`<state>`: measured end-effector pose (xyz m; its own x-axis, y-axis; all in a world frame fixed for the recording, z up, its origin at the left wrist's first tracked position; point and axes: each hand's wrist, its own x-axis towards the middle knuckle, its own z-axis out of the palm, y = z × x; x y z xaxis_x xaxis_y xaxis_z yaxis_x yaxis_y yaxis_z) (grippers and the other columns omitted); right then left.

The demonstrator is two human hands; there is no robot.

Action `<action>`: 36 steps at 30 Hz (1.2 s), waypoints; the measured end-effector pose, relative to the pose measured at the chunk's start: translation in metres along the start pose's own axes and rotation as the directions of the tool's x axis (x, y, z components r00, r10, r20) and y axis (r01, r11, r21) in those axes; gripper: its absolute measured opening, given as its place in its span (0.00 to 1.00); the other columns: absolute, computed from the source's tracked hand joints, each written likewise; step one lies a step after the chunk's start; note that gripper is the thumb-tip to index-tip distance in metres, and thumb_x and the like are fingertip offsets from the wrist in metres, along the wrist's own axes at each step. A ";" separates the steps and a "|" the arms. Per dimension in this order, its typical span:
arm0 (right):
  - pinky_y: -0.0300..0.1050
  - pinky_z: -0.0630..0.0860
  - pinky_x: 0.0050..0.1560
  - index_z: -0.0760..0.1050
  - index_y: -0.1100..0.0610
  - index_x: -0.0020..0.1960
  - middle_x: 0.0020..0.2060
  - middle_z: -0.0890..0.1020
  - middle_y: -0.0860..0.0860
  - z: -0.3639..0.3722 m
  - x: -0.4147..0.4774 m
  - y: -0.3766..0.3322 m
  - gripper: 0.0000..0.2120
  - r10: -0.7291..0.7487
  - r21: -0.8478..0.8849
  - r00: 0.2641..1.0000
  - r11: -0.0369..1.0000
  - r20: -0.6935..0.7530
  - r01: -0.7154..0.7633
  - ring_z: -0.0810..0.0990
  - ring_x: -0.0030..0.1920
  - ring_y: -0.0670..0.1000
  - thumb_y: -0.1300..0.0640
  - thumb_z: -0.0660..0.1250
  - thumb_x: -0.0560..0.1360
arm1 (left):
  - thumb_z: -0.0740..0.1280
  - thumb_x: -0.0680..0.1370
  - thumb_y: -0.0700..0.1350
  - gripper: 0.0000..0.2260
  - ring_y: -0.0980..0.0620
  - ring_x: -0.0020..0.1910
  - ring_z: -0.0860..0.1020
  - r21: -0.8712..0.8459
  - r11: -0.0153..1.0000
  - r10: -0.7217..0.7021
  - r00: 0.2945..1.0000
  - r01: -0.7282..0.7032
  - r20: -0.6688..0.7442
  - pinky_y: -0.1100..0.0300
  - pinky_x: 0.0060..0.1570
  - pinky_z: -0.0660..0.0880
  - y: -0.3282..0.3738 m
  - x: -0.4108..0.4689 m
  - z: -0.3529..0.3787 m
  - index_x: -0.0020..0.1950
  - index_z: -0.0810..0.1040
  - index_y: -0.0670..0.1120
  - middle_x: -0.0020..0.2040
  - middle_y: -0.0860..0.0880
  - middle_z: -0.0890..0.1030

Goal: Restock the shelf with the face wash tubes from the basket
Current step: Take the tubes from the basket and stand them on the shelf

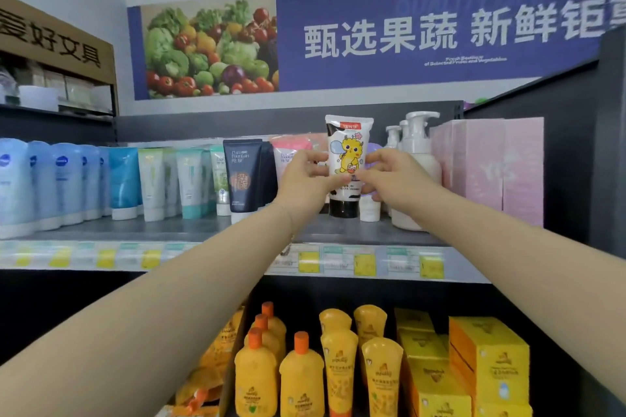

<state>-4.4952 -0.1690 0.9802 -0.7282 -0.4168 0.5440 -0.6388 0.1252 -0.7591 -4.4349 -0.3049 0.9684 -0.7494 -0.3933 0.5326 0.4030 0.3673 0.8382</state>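
White soft plastic, cow-patched in black with a yellow cartoon dragon, the black-capped face wash tube (349,142) stands cap-down on or just above the grey metal shelf (169,230), pinched at mid-body between the left grip (305,181) and the right grip (396,176). It looks light, squashy and slick, so a hold low by the stiff cap would likely steady it best. A navy plastic tube (242,176) stands just left of the left grip and a white pump bottle (427,162) just right of the right grip, leaving a narrow slot.
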 end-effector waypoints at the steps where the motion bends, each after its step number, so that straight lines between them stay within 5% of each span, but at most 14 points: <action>1: 0.52 0.77 0.53 0.71 0.47 0.42 0.42 0.80 0.49 -0.001 0.005 0.000 0.11 0.002 -0.008 1.000 1.000 0.005 -0.002 0.82 0.50 0.56 0.60 0.67 0.77 | 0.75 0.72 0.40 0.19 0.52 0.46 0.81 0.009 1.000 0.003 1.000 -0.003 -0.003 0.59 0.42 0.73 -0.002 0.007 0.001 0.60 0.72 0.46 0.49 0.49 0.83; 6: 0.52 0.79 0.47 0.68 0.50 0.52 0.54 0.78 0.55 0.005 0.039 0.005 0.09 0.078 -0.028 0.997 0.997 0.007 -0.078 0.82 0.51 0.57 0.59 0.67 0.76 | 0.75 0.72 0.42 0.16 0.57 0.33 0.76 0.086 0.996 -0.004 0.999 0.008 -0.051 0.62 0.31 0.70 -0.013 0.039 0.005 0.55 0.74 0.50 0.44 0.50 0.82; 8: 0.49 0.77 0.41 0.69 0.52 0.49 0.52 0.78 0.57 0.013 0.054 0.008 0.07 0.139 -0.008 0.990 0.990 0.007 -0.139 0.80 0.46 0.57 0.60 0.67 0.75 | 0.76 0.72 0.42 0.16 0.56 0.32 0.75 0.115 0.993 -0.006 0.997 0.015 -0.077 0.61 0.31 0.71 -0.021 0.051 0.006 0.54 0.74 0.50 0.41 0.51 0.81; 11: 0.48 0.73 0.43 0.71 0.55 0.46 0.43 0.76 0.59 0.028 0.075 0.013 0.04 0.238 0.059 0.970 0.969 0.049 -0.240 0.74 0.41 0.56 0.62 0.65 0.74 | 0.77 0.70 0.42 0.16 0.55 0.37 0.76 0.206 0.978 0.006 0.994 0.017 -0.111 0.61 0.37 0.72 -0.035 0.069 0.008 0.54 0.75 0.49 0.39 0.52 0.78; 15: 0.51 0.76 0.58 0.73 0.58 0.53 0.48 0.77 0.55 0.045 0.094 0.023 0.04 0.344 0.104 0.937 0.931 0.057 -0.349 0.76 0.49 0.54 0.60 0.62 0.78 | 0.76 0.71 0.41 0.15 0.54 0.38 0.76 0.274 0.960 -0.027 0.993 0.057 -0.113 0.59 0.43 0.74 -0.053 0.092 0.009 0.52 0.74 0.50 0.39 0.52 0.77; 20: 0.53 0.76 0.60 0.74 0.57 0.61 0.57 0.80 0.56 0.068 0.109 0.038 0.12 0.393 0.128 0.916 0.908 0.079 -0.400 0.79 0.59 0.57 0.58 0.62 0.79 | 0.74 0.71 0.39 0.21 0.41 0.58 0.78 0.389 0.913 -0.095 0.991 0.126 -0.097 0.52 0.55 0.76 -0.077 0.113 0.010 0.64 0.77 0.48 0.58 0.41 0.81; 26: 0.55 0.74 0.63 0.73 0.58 0.64 0.57 0.81 0.56 0.082 0.118 0.051 0.15 0.369 0.112 0.928 0.921 0.059 -0.374 0.79 0.59 0.57 0.56 0.63 0.79 | 0.67 0.72 0.36 0.10 0.39 0.55 0.79 0.477 0.876 -0.055 0.998 0.067 -0.039 0.53 0.51 0.76 -0.093 0.119 0.012 0.52 0.80 0.45 0.52 0.40 0.82; 30: 0.45 0.73 0.45 0.73 0.56 0.65 0.58 0.80 0.55 0.086 0.116 0.057 0.15 0.291 0.122 0.951 0.945 0.101 -0.302 0.78 0.58 0.55 0.57 0.63 0.78 | 0.64 0.77 0.40 0.12 0.42 0.57 0.77 0.640 0.768 -0.021 0.998 -0.021 0.057 0.61 0.47 0.69 -0.094 0.123 0.014 0.60 0.77 0.44 0.57 0.43 0.80; 36: 0.45 0.70 0.48 0.71 0.58 0.65 0.58 0.78 0.55 0.083 0.110 0.056 0.14 0.252 0.062 0.964 0.964 0.081 -0.257 0.76 0.57 0.54 0.57 0.61 0.80 | 0.63 0.78 0.42 0.15 0.42 0.59 0.76 0.738 0.670 -0.007 0.993 -0.080 0.115 0.59 0.51 0.69 -0.094 0.124 0.015 0.64 0.75 0.43 0.61 0.42 0.78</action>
<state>-4.5908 -0.2827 0.9676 -0.8432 -0.4429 0.3046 -0.4133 0.1720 -0.8942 -4.5735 -0.3755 0.9536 -0.8079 -0.2964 0.5094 -0.0574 0.8998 0.4325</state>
